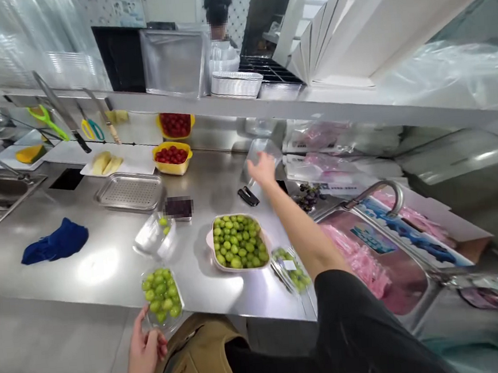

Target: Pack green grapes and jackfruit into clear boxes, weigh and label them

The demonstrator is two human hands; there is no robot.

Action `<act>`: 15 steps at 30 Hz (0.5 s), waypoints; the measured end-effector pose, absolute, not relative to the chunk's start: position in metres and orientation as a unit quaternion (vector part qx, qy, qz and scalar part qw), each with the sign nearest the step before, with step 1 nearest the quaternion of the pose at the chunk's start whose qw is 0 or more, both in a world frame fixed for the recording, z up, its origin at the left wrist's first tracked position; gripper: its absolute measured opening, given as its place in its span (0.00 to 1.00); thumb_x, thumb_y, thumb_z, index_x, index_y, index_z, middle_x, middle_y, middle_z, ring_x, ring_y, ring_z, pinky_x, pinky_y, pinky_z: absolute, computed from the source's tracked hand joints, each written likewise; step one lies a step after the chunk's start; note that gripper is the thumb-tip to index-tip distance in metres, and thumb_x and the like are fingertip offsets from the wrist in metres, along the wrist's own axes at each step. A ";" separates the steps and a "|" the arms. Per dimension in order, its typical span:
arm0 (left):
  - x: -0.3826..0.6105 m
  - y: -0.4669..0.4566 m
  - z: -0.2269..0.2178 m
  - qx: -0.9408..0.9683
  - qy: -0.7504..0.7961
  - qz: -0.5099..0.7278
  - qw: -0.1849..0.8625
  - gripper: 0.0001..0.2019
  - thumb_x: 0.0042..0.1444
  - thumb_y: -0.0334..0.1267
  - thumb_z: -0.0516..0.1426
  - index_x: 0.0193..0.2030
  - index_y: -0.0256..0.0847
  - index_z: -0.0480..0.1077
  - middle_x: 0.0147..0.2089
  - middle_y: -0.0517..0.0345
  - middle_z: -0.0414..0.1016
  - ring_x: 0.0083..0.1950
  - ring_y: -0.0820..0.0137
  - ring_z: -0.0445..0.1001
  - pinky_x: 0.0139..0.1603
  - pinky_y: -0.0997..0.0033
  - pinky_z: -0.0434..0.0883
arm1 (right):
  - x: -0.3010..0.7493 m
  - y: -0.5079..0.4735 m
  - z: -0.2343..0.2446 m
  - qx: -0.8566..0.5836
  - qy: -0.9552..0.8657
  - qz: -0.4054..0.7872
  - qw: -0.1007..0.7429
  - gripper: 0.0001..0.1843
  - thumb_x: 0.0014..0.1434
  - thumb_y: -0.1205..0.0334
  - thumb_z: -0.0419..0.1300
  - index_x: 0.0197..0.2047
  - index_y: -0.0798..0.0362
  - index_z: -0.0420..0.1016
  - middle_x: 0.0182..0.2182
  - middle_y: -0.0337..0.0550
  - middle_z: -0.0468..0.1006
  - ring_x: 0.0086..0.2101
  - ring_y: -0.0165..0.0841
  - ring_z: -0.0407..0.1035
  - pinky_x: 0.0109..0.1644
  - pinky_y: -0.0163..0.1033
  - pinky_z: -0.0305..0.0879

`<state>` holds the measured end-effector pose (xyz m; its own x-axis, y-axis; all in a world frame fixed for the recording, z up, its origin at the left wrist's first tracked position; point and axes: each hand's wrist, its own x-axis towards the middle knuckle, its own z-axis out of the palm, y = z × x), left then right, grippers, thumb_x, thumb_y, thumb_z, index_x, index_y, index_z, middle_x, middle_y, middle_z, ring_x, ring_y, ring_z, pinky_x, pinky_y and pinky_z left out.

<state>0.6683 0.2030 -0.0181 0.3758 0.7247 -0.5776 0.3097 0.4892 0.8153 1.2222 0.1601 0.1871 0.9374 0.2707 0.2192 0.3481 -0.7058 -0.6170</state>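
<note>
**One heap of green grapes (161, 294) in a clear tray (172, 327) at the front edge of the steel desk (105, 221)**

We see the tray beside our left hand (147, 345), whose index finger reaches its near rim while the other fingers half curl; their inner side is partly hidden, so we cannot tell whether they have hold of anything. Our right hand (265, 167) stretches to the back, loosely bent over a clear container (259, 145). Its fingertips blur into the transparent plastic, and we cannot tell whether they grip it.

Next to our tray, another clear tray (143, 242) holds a few grapes. The dark box (179, 208) behind it is pixelated, its contents unreadable. A pink bowl (211, 248) of grapes sits centrally; right of it, our arm partly covers a grape pack (290, 266). We cannot identify the small black object (248, 196) near our right hand.

Farther back, one yellow basket (173, 168) of red fruit shows whole; the top of another behind it is hidden by the shelf (225, 104). Beyond, a person (218, 11) is mostly screened by containers and partly pixelated.
</note>
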 end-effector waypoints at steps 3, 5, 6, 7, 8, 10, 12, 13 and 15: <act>0.706 0.200 -0.027 0.481 0.547 0.126 0.673 0.48 0.38 0.51 0.59 0.71 0.55 0.57 0.19 0.73 0.70 0.17 0.62 0.68 0.18 0.68 0.61 | 1.309 0.134 0.200 -0.974 -0.069 -0.070 0.206 0.45 0.64 0.47 0.68 0.73 0.64 0.59 0.70 0.77 0.60 0.70 0.59 0.54 0.69 0.58 0.55; 0.725 0.199 -0.032 0.479 0.553 0.112 0.672 0.48 0.37 0.52 0.59 0.70 0.55 0.56 0.18 0.73 0.69 0.17 0.62 0.68 0.18 0.69 0.61 | 1.343 0.128 0.199 -0.985 -0.053 -0.032 0.161 0.55 0.61 0.39 0.71 0.75 0.69 0.56 0.69 0.85 0.59 0.69 0.60 0.55 0.65 0.58 0.56; 0.733 0.198 -0.032 0.481 0.552 0.106 0.673 0.46 0.37 0.51 0.59 0.69 0.55 0.57 0.18 0.74 0.69 0.17 0.62 0.69 0.18 0.69 0.61 | 1.355 0.127 0.197 -0.987 -0.061 -0.012 0.151 0.59 0.60 0.37 0.71 0.75 0.73 0.55 0.68 0.88 0.60 0.68 0.59 0.57 0.63 0.57 0.56; 0.740 0.198 -0.032 0.484 0.546 0.099 0.676 0.45 0.38 0.51 0.59 0.68 0.57 0.57 0.19 0.74 0.70 0.17 0.62 0.69 0.18 0.69 0.62 | 1.364 0.127 0.196 -0.986 -0.077 0.003 0.145 0.60 0.61 0.36 0.69 0.74 0.77 0.54 0.66 0.91 0.61 0.67 0.58 0.59 0.61 0.56 0.56; 0.745 0.197 -0.030 0.489 0.538 0.093 0.680 0.43 0.40 0.50 0.59 0.68 0.57 0.57 0.19 0.74 0.71 0.17 0.63 0.69 0.18 0.69 0.62 | 1.370 0.129 0.194 -0.985 -0.095 0.015 0.142 0.59 0.63 0.36 0.66 0.74 0.81 0.53 0.64 0.94 0.62 0.66 0.56 0.60 0.59 0.56 0.55; 0.750 0.197 -0.027 0.499 0.523 0.083 0.686 0.41 0.43 0.47 0.58 0.67 0.57 0.56 0.20 0.73 0.73 0.18 0.64 0.69 0.19 0.69 0.63 | 1.380 0.132 0.191 -0.983 -0.122 0.025 0.132 0.56 0.68 0.36 0.59 0.70 0.87 0.56 0.60 0.97 0.65 0.65 0.56 0.63 0.56 0.56 0.54; 0.753 0.198 -0.025 0.502 0.521 0.082 0.686 0.41 0.45 0.46 0.58 0.69 0.54 0.55 0.21 0.71 0.74 0.18 0.65 0.69 0.20 0.68 0.64 | 1.387 0.138 0.188 -0.983 -0.136 0.015 0.119 0.57 0.69 0.33 0.54 0.68 0.90 0.59 0.58 1.00 0.65 0.64 0.59 0.64 0.53 0.58 0.53; 0.753 0.198 -0.025 0.500 0.524 0.086 0.684 0.41 0.45 0.46 0.58 0.69 0.53 0.55 0.22 0.70 0.74 0.19 0.65 0.70 0.20 0.68 0.64 | 1.389 0.140 0.187 -0.984 -0.135 0.003 0.114 0.58 0.68 0.31 0.53 0.67 0.90 0.60 0.57 1.01 0.65 0.64 0.61 0.64 0.52 0.58 0.52; 0.753 0.197 -0.028 0.491 0.536 0.096 0.680 0.40 0.46 0.46 0.59 0.68 0.51 0.55 0.22 0.69 0.75 0.19 0.64 0.72 0.20 0.67 0.64 | 1.389 0.145 0.188 -0.987 -0.118 -0.031 0.101 0.60 0.65 0.28 0.57 0.67 0.86 0.62 0.58 1.01 0.64 0.64 0.64 0.63 0.50 0.59 0.52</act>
<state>0.7531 0.1972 -0.0277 0.4079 0.6564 -0.6347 0.3959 0.4992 0.7707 1.3892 0.1453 0.1875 0.9700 0.2277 0.0846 0.2401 -0.9515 -0.1921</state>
